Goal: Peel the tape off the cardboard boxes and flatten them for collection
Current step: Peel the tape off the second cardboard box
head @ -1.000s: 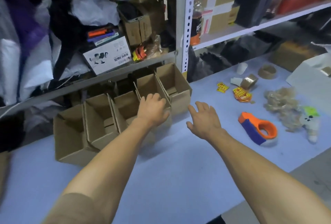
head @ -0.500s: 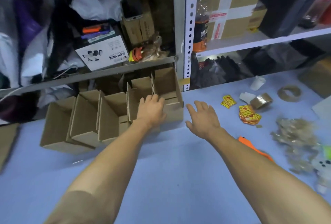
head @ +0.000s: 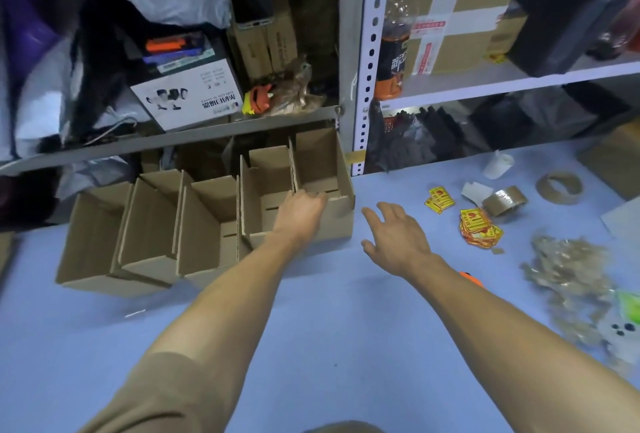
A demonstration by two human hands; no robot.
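Observation:
Several open brown cardboard boxes stand in a row on the blue table, nested against each other under the shelf. My left hand (head: 300, 213) grips the near rim of the rightmost box (head: 325, 162), fingers curled over its edge into the box. My right hand (head: 394, 233) hovers open just right of that box, fingers spread, touching nothing. The leftmost box (head: 90, 242) sits at the other end of the row.
A brown tape roll (head: 505, 200), an empty tape core (head: 558, 187), red-yellow stickers (head: 479, 227) and a heap of crumpled peeled tape (head: 571, 280) lie at the right. An orange tape dispenser (head: 471, 278) peeks from behind my right forearm. A cluttered metal shelf (head: 353, 52) rises behind.
My view has shifted so the boxes sit higher and closer. My left hand slid from the second box to the rim of the rightmost box. My right hand stayed open beside it.

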